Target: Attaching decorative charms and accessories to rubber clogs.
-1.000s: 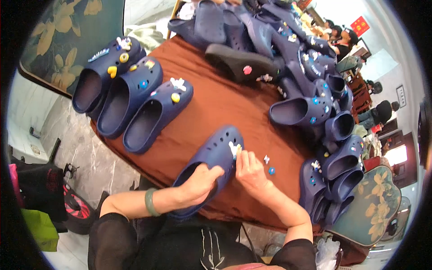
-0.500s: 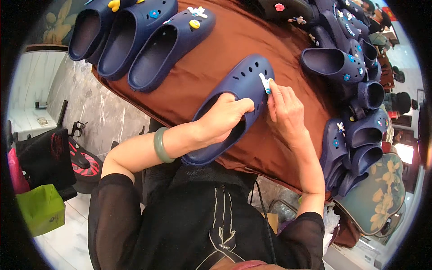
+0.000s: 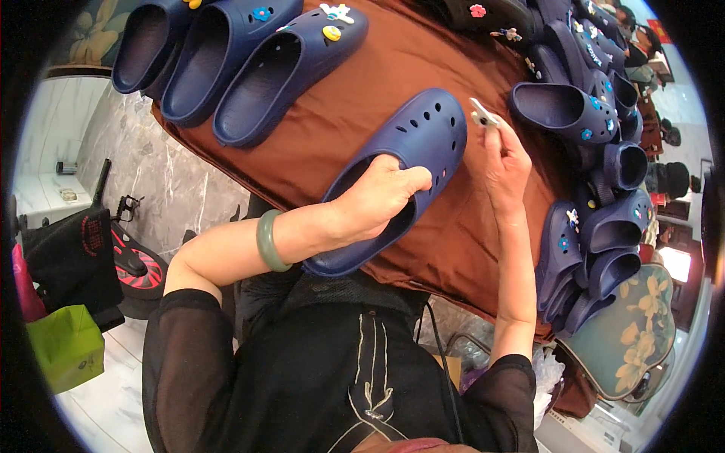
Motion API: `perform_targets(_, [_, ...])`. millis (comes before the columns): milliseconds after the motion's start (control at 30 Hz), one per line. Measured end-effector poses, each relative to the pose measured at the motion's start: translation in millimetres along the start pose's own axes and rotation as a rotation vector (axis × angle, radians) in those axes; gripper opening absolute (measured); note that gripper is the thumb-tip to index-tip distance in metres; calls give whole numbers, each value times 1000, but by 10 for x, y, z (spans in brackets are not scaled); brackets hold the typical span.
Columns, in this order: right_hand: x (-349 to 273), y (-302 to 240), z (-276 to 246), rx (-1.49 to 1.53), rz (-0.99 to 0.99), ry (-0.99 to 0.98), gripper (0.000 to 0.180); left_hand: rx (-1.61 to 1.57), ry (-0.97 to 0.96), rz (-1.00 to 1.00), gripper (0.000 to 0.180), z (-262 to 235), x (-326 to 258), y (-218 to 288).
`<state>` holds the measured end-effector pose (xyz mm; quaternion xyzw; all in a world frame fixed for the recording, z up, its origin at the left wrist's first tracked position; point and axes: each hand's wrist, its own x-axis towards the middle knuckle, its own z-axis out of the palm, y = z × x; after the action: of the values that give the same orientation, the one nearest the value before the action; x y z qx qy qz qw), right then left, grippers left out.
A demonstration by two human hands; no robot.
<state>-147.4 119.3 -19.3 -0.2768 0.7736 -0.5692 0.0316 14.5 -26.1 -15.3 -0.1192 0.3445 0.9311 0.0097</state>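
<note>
- Brown cloth (image 3: 461, 253): clogs (image 3: 306, 64) at left already charmed;
- left hand (image 3: 377, 198): closed on navy clog (image 3: 424, 140), holes mostly unfilled;
- right hand (image 3: 506, 164): pinching white charm (image 3: 483, 115), unfitted.

Lettering shows in only a few spots. In the heap at the upper right, a dark blue clog (image 3: 583, 47) carries a short row of raised white letters (image 3: 596, 53), tilted steeply along its upper. At the left, a black bag (image 3: 64, 264) bears red print (image 3: 92, 240) in a small block, too fine to read. Below it, a green bag (image 3: 60, 351) has a tiny round mark (image 3: 83, 365) near its lower corner; its detail is lost. At the far upper right, a red sign (image 3: 659, 30) hangs on the wall, too small and bent by the lens to read.
</note>
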Motion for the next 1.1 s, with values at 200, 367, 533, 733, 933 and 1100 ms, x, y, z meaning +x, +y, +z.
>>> perform_targets(200, [203,-312,252,-834,-777,-225,29,37,19,-39,22,-52,-14,-26])
perform_targets(367, [279,-442,189,-908,-822,-403,28,59,62,-59,20,-35,-1,-97])
perform_targets(533, [427,-520,135,-970,-805,-658,31,121,41,11,21,-19,46,-118])
perform_targets(733, [364,-683,339,-1295,-767,-656,36,186,123,165,13,168,53,-90])
perform_targets(933, [377,-617,310,-1140,-862,-521,15,84,147,-22,5,-123,46,-171])
perform_targets(1100, [427,-611,170,-652,-449,-520,24,48,-6,-26,27,-38,-107,61])
